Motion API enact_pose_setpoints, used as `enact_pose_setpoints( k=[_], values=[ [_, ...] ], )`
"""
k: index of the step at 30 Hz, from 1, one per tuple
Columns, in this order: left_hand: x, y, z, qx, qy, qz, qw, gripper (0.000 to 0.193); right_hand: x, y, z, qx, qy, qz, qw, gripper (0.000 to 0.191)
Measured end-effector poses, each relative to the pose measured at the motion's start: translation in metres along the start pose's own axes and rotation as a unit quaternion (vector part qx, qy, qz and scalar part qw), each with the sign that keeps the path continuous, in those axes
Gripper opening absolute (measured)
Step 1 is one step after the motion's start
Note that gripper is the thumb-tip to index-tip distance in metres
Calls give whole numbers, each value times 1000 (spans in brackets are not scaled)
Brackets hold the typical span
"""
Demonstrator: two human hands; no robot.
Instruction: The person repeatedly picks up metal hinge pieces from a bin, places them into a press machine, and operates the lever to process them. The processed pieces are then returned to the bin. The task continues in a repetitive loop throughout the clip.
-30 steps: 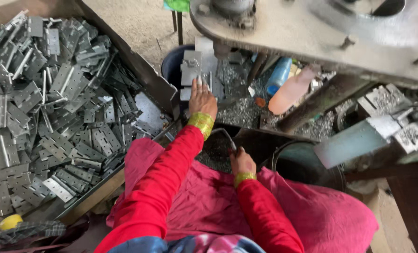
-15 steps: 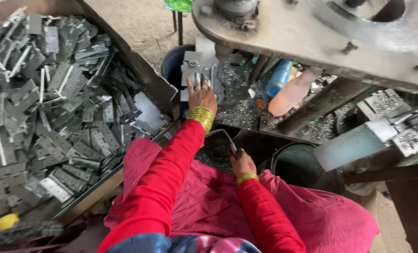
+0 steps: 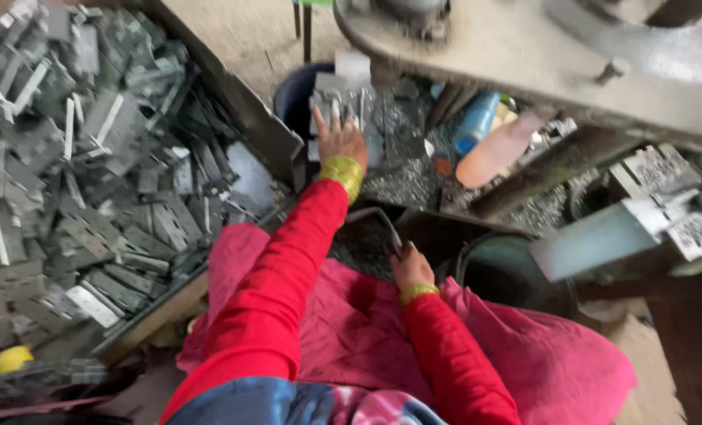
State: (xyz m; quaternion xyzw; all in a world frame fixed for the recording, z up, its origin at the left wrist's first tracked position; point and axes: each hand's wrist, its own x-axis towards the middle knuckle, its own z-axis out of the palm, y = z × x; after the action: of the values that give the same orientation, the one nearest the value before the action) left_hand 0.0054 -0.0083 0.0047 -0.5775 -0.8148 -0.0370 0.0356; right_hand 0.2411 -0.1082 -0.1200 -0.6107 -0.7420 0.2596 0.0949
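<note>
The left hand lay flat, fingers spread, on a stack of grey metal plates at twelve o'clock, gripping nothing; the plates' long axis ran roughly twelve to six. Room was tight there: a dark bin at ten, the machine's edge overhead. The right hand, at four o'clock from the left, was curled around a dark container's rim. A heap of metal parts filled nine o'clock
</note>
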Motion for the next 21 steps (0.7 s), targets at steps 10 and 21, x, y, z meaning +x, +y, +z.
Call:
enact_pose_setpoints(
  k=[10, 21],
  values=[
    [24, 10, -17, 63, -13, -27, 998, 50, 2, -15, -9, -38, 25, 2, 999, 40],
    [-93, -36, -13, -144, 156, 103, 972, 50, -4, -35, -45, -153, 62, -14, 986, 42]
  ],
)
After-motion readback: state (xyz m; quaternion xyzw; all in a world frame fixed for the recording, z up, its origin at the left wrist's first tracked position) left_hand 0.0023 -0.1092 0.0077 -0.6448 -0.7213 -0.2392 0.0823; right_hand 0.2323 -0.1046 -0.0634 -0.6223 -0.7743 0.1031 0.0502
